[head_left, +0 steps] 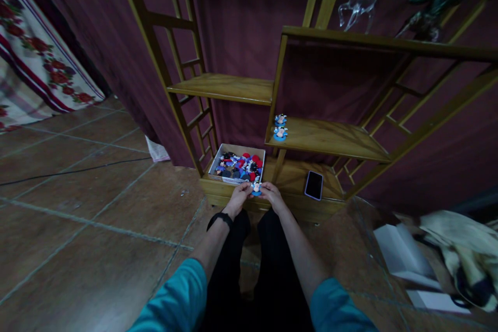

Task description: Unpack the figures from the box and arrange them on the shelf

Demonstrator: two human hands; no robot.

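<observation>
Between my two hands is a small toy figurine (256, 188) on a blue round base, held in front of the box. The fingers of my left hand (241, 194) pinch its left side. On its right side my right hand (272, 193) grips it with the fingertips. Just behind my left hand stands an open white cardboard box (217, 174), filled with several red, blue, black and white figurines (239, 166). Two similar figurines with blue bases, a front one (280, 133) and a back one (280, 120), stand at the left end of the middle shelf.
The wooden shelf unit (330, 137) has a left shelf (225, 85) and a higher right shelf (381, 45) bearing a glass deer figure (360, 2) and a dark statue (436, 8). A phone (314, 185) lies on the bottom board. White boxes (406, 254) and cloth (462, 238) lie at right.
</observation>
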